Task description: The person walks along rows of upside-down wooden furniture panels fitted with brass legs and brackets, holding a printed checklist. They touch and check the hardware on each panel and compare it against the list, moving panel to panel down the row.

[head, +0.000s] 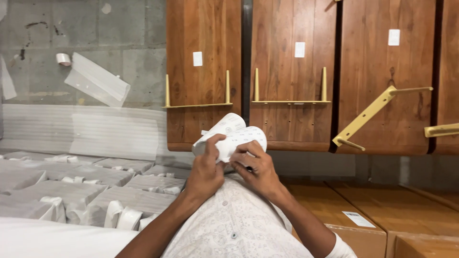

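Two hands on one roll of white stickers, centre of the frame.

The sticker roll (233,136) is held up just above the person's patterned shirt (229,220), gripped from both sides. The left hand (206,168) wraps its lower left edge, thumb pressed onto the face of the roll; the right hand (256,168) clamps the lower right, fingers curled against the sheet. No sticker looks peeled free yet, so the work seems barely begun. Behind, in the upper half, wooden panels (291,71) carry brass brackets (197,104) and small white labels (300,49). Foam-wrapped bundles (71,191) lie at lower left, cardboard boxes (354,220) at lower right, and a tape roll (63,59) sits at upper left.
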